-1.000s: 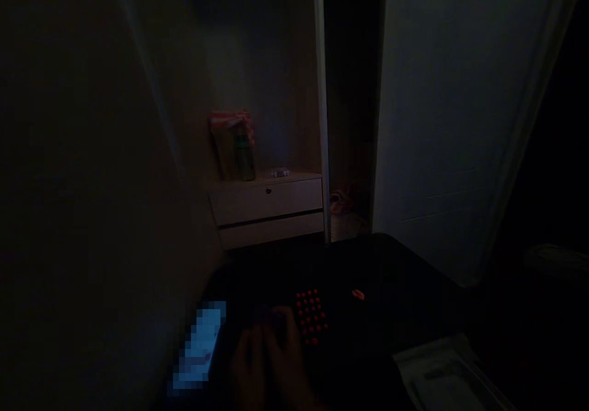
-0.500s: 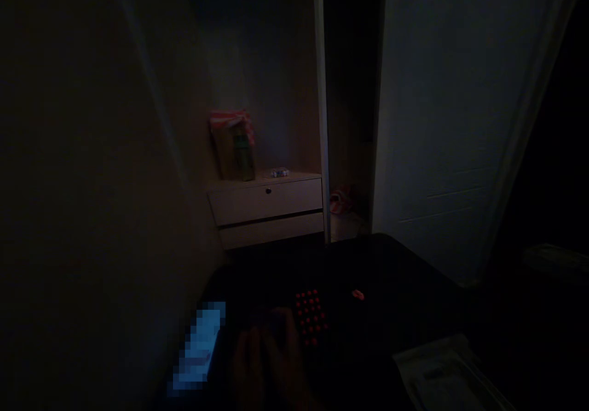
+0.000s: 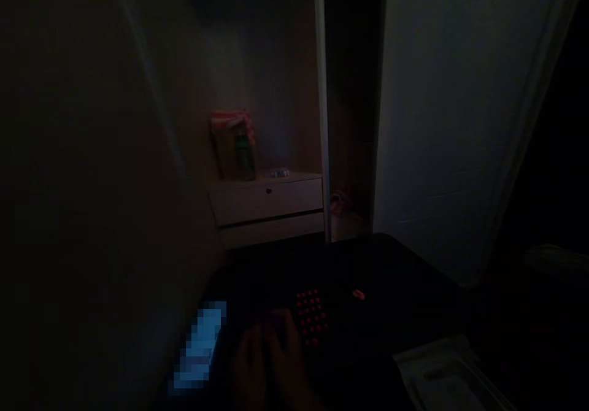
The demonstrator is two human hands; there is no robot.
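Note:
The room is very dark. One hand shows dimly at the bottom centre, and I take it for my right hand (image 3: 271, 359). Its fingers stretch forward and lie flat on a black surface (image 3: 391, 276), holding nothing. Just right of the fingertips is a small grid of red glowing dots (image 3: 311, 316), like lit keys. A single orange-red light (image 3: 358, 295) glows further right. Left of the hand lies a bright blue lit screen (image 3: 200, 346). My left hand is not visible.
A pale two-drawer unit (image 3: 269, 208) stands against the far wall, with a red-topped bag and a green bottle (image 3: 234, 144) on it. A white door or panel (image 3: 442, 122) rises at the right. A pale flat packet (image 3: 446, 374) lies at the lower right.

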